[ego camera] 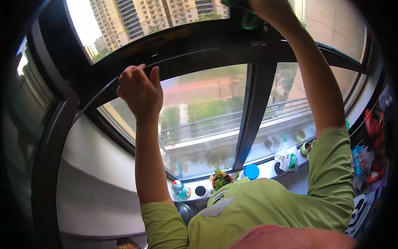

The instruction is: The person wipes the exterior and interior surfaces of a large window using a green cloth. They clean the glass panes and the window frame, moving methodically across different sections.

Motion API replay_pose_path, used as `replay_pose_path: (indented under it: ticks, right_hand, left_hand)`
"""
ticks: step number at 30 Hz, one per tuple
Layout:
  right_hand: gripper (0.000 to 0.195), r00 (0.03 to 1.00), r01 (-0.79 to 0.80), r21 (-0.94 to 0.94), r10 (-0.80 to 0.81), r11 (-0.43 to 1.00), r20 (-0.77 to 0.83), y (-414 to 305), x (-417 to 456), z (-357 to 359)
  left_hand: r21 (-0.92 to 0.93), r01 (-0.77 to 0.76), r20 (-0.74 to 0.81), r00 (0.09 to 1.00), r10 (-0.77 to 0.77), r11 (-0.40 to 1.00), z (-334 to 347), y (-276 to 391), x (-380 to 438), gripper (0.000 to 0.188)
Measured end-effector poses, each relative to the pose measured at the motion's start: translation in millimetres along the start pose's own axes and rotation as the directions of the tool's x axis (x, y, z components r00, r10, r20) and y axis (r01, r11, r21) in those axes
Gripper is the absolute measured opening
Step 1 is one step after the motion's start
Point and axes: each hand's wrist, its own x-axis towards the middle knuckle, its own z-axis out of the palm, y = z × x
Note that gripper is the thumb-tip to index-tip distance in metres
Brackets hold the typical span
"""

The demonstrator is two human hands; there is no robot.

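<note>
My left hand [141, 90] is raised against the dark window frame [186, 59] at upper left, its fingertips at the edge of a horizontal bar; whether it grips the bar cannot be told. At the top edge, my right hand [267, 7] is partly cut off by the picture's rim. It is at a dark green cloth [250, 18], which hangs over the frame near the upright between the panes. Below lies a large glass pane [202, 115], with a narrower pane [286, 102] to its right.
On the white sill below stand a spray bottle [179, 188], a potted plant [221, 180], a blue-lidded container [251, 171], a plastic bag [287, 159] and a small pot [306, 148]. Assorted bags [370, 158] fill the right side. A dark frame edge [51, 149] curves down the left.
</note>
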Motion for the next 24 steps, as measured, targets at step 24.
replay_pose_path:
  ticks: [24]
  right_hand:
    - [0.034, 0.877, 0.346, -0.199, -0.241, 0.917, 0.415, -1, -101, 17]
  left_hand:
    - [-0.001, 0.004, -0.025, 1.0, -0.004, 1.0, 5, 1, -5, 0.035]
